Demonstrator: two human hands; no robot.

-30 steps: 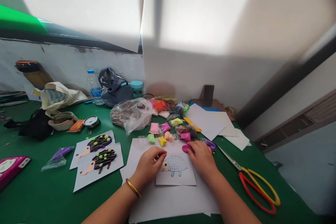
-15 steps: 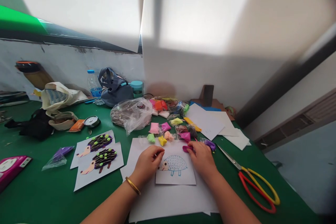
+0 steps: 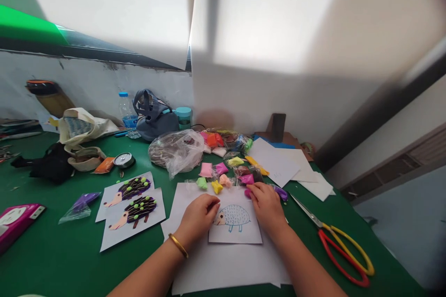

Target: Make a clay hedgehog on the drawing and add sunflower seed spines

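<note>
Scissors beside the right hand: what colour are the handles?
One red handle and one yellow handle, best seen in the head view.

Head-worn camera looks forward and down over the table (image 3: 62, 260).

The flat counter (image 3: 69, 260) is green. The blue-outlined hedgehog drawing (image 3: 236, 216) has rows of small blue scallops and a peach face. The two finished clay hedgehogs (image 3: 141, 209) are dark purple, striped brown and dotted lime green, with peach faces.

Pale backlight through white sheets, soft shadows, edges apparently stretched.
</note>
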